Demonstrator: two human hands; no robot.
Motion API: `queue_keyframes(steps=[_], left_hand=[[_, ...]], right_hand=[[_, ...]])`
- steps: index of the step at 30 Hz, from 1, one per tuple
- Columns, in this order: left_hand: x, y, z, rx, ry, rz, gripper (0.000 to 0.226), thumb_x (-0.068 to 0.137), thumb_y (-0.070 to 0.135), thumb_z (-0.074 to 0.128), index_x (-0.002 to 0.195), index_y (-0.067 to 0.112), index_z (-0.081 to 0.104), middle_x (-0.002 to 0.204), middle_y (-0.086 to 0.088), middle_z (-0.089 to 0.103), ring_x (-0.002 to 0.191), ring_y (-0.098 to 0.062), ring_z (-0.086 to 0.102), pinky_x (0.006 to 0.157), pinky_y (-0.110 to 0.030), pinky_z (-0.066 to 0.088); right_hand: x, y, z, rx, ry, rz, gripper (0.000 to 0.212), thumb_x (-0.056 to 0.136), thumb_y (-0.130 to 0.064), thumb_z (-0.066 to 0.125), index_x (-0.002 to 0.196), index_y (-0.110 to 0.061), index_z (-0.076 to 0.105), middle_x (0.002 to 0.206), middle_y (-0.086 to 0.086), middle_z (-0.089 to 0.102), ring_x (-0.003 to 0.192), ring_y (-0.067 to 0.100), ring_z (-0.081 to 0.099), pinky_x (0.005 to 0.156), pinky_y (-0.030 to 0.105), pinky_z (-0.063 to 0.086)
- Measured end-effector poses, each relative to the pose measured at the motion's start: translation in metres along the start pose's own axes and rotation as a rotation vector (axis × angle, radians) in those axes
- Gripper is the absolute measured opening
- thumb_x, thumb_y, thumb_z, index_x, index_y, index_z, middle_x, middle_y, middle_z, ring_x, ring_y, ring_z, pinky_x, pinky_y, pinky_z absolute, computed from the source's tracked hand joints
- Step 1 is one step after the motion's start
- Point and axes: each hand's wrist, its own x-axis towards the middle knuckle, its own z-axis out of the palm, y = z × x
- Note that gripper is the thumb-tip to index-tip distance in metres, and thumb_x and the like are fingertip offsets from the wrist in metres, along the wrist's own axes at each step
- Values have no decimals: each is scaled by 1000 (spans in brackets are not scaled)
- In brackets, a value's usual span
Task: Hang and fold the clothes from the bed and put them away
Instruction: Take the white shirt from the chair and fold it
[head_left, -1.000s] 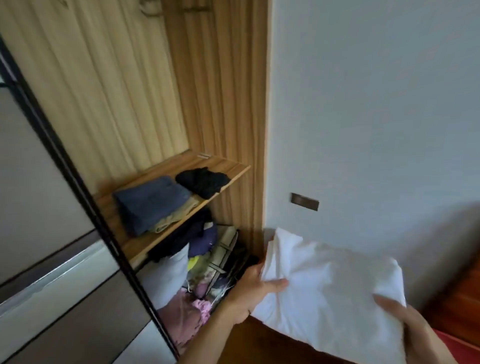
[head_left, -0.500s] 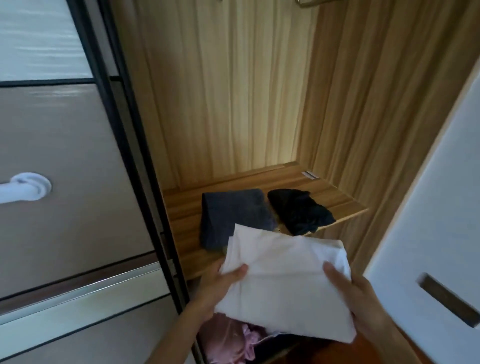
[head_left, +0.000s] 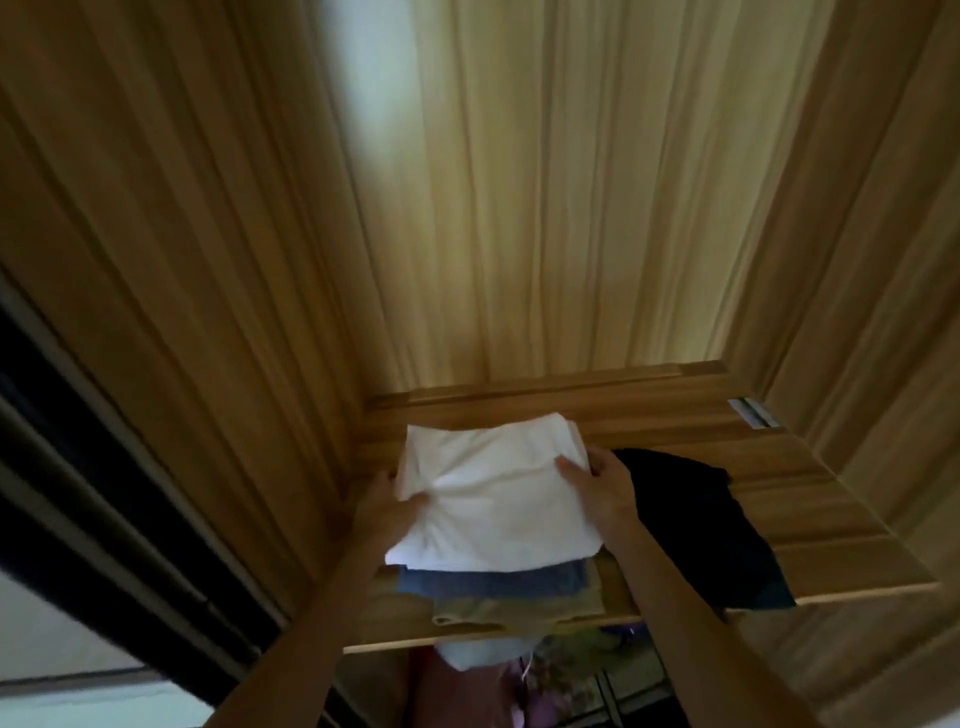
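Low in the middle of the frame, the left hand (head_left: 387, 512) pinched the left edge of the folded white garment (head_left: 496, 499), thumb on top and fingers (head_left: 388, 475) under. That garment lay between both hands on a blue folded cloth (head_left: 493, 579) on the wooden shelf (head_left: 810, 499), long axis running front to back, soft and slightly rumpled. Its right edge was clamped by the right hand (head_left: 597, 493), equally near. Just right lay a black garment (head_left: 696, 519).

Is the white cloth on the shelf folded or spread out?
Folded: the white cloth is a compact layered rectangle atop the stack, both hands gripping its sides.
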Motion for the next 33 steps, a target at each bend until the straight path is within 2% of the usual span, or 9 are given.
queue_keyframes(steps=[6, 10, 13, 17, 20, 23, 28, 31, 33], left_hand=[[-2, -30, 48, 145, 91, -8, 57, 94, 54, 53, 137, 22, 33, 132, 0, 42, 126, -16, 42, 113, -28, 29], [6, -43, 46, 185, 158, -52, 55, 98, 41, 53, 138, 4, 41, 136, -15, 51, 123, -33, 50, 107, -35, 39], [12, -49, 30, 199, 140, -85, 41, 102, 36, 47, 128, 4, 44, 118, -17, 55, 111, -33, 56, 94, -36, 43], [33, -71, 1, 352, 136, -158, 44, 102, 37, 44, 131, 4, 48, 126, -24, 56, 114, -41, 56, 90, -37, 43], [39, -61, -6, 445, 313, 58, 44, 97, 20, 48, 137, 2, 49, 128, -26, 57, 114, -43, 55, 98, -47, 46], [29, -15, 27, 349, 485, 454, 42, 87, 12, 45, 124, -1, 60, 118, -24, 62, 113, -43, 56, 99, -46, 46], [-17, 67, 141, 137, 42, 740, 28, 89, 17, 51, 114, 16, 63, 114, -3, 63, 109, -21, 58, 98, -25, 41], [-50, 93, 212, 120, -240, 507, 38, 97, 26, 55, 134, 18, 51, 102, 6, 60, 96, -16, 64, 93, -35, 48], [-55, 90, 253, 172, -394, 193, 62, 98, 39, 55, 148, 10, 34, 125, -2, 58, 113, -21, 60, 100, -35, 45]], right_hand=[[11, 50, 15, -219, -48, 226, 69, 98, -54, 45, 145, -4, 38, 144, 19, 47, 129, 36, 48, 108, 40, 35], [14, 47, 25, -251, -112, 224, 62, 100, -55, 38, 134, -4, 50, 134, 17, 55, 121, 33, 54, 103, 37, 38], [13, 38, 45, -266, -163, 210, 63, 101, -54, 38, 129, -1, 55, 129, 19, 59, 117, 32, 57, 93, 32, 41], [9, 25, 69, -187, -282, 225, 69, 97, -60, 42, 136, -4, 50, 132, 16, 58, 116, 30, 57, 87, 32, 42], [7, 23, 60, -172, -326, 250, 78, 93, -71, 35, 136, -8, 52, 129, 15, 61, 115, 29, 59, 85, 33, 40], [12, 26, 15, -249, -140, 97, 72, 99, -64, 24, 107, -7, 68, 100, 15, 68, 96, 28, 64, 85, 36, 46], [31, 61, -95, -511, 201, -130, 49, 104, -43, 37, 102, -5, 67, 94, 12, 68, 89, 30, 65, 77, 42, 52], [25, 97, -145, -724, 286, 156, 57, 100, -51, 42, 134, -5, 50, 132, 17, 54, 124, 38, 50, 102, 48, 41], [18, 121, -163, -760, 241, 321, 76, 95, -59, 47, 142, 0, 38, 141, 20, 45, 130, 39, 43, 106, 49, 38]])
